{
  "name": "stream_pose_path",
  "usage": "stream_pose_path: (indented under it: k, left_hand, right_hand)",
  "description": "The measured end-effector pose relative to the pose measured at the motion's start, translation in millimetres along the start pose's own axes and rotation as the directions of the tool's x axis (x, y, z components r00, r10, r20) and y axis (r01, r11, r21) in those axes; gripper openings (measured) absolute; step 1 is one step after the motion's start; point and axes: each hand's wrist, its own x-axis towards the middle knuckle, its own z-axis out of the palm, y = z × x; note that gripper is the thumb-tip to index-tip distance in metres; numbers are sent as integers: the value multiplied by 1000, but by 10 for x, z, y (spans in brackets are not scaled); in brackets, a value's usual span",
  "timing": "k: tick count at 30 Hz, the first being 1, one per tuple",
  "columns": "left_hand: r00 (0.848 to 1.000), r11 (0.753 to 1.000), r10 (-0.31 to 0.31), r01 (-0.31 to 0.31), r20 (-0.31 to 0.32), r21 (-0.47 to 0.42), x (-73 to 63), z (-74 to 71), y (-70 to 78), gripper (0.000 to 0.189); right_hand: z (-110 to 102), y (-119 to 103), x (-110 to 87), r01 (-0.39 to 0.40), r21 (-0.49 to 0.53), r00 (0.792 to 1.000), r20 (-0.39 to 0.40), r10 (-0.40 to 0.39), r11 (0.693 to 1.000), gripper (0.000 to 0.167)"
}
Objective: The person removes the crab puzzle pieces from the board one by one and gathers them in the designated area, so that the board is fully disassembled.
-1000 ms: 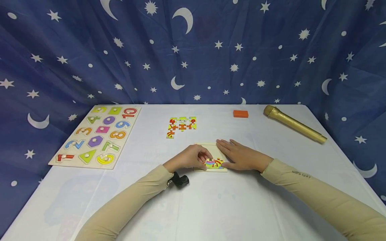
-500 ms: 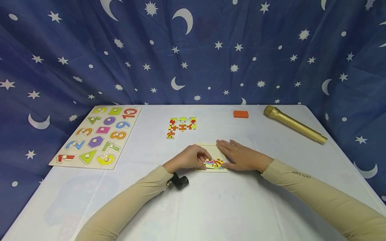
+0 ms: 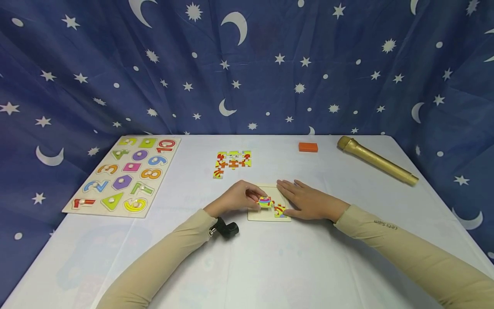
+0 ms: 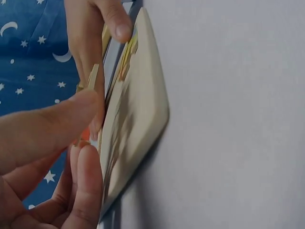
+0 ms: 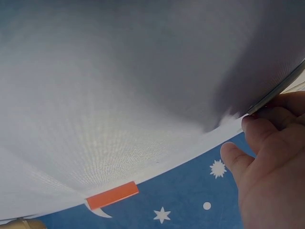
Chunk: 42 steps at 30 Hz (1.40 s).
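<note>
Between thumb and fingers, my left hand [image 3: 241, 196] pinches a rainbow-striped jigsaw piece [image 3: 265, 201], raised over a pale wooden puzzle tray [image 3: 266, 217]. The left wrist view shows that piece edge-on, above the tray's surface. One red and yellow corner piece [image 3: 279, 210] lies in the tray's near right corner. My right hand [image 3: 308, 201] rests on the tray's right edge with its fingers extended and the thumb by the corner piece. Farther back on the table, several joined jigsaw pieces [image 3: 233, 163] lie face up.
A wooden number and shape board [image 3: 127, 176] lies at the left of the white-covered table. An orange block [image 3: 308, 147] and a gold microphone [image 3: 376, 160] are at the back right. Behind the table hangs a blue star-patterned curtain [image 3: 266, 68].
The striped piece has come up out of the tray, away from the corner piece, in my left hand, which has risen slightly. My right hand has stayed in place.
</note>
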Motion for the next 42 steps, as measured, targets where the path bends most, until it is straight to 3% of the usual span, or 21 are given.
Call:
stream_pose_path:
  k: [9, 16, 22, 27, 42]
  left_hand:
    - [990, 999, -43, 46, -131, 23, 11, -219, -143, 35]
    - [961, 989, -97, 122, -261, 79, 19, -524, -257, 36]
    - [935, 972, -123, 181, -332, 152, 36, -713, -342, 35]
    - [927, 958, -137, 214, -350, 191, 62, -776, -407, 35]
    - [924, 940, -148, 243, -353, 239, 80, -819, -426, 31]
  right_hand:
    - [7, -11, 2, -17, -3, 1000, 12, 17, 1000, 80]
    - [20, 3, -5, -7, -26, 1000, -1, 7, 1000, 80]
    - [13, 0, -5, 5, -22, 1000, -8, -6, 1000, 80]
    - [4, -11, -6, -3, -19, 1000, -2, 3, 1000, 80]
    - [-12, -14, -9, 0, -14, 1000, 1, 0, 1000, 80]
